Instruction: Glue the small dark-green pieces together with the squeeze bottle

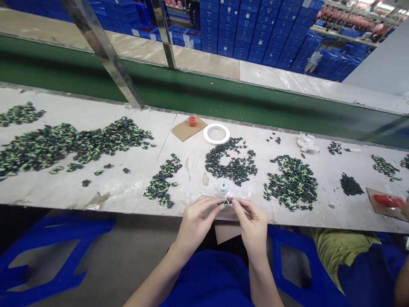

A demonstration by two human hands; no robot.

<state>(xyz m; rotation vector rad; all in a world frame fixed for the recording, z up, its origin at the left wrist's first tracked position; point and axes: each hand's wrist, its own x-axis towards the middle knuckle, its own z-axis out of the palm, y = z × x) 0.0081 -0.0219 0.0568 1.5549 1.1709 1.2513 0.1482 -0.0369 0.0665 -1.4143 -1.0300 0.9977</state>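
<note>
At the near edge of the white table [118,189], a small black-and-green piece [225,202] is pinched by the left hand [196,219], just on the near side of a blue-tipped bottle [223,188]. The right hand [254,219] is held close beside it, fingers bent; whether anything is pinched there cannot be told. Beyond the bottle, dark pieces [231,170] are spread near a tape roll [207,135].

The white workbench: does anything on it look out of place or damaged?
A crumpled white wad lies behind the green-flecked pile, right of the right hand; it looks like litter. A brownish patch by the front edge, left of the left hand, breaks the white workbench, perhaps wear.
</note>
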